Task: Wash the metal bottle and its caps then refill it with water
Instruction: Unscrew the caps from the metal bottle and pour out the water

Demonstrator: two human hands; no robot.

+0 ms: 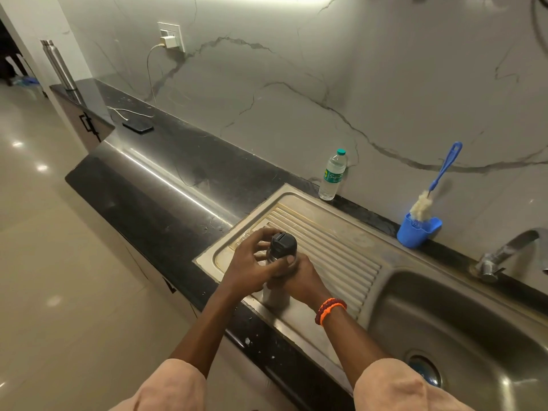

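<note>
A metal bottle (274, 295) stands upright at the near left corner of the steel drainboard (335, 241). Its black cap (283, 244) sits on top. My left hand (252, 262) curls around the neck just under the cap, thumb across the front. My right hand (302, 278) wraps the bottle's body from the right; an orange bead bracelet is on that wrist. Most of the bottle's middle is hidden by both hands.
The sink basin (462, 330) with its drain lies to the right, the tap (504, 253) behind it. A blue cup (416, 231) holds a bottle brush (436, 185). A plastic water bottle (332, 176) stands by the wall. A phone (138, 126) and another steel bottle (58, 65) are far left.
</note>
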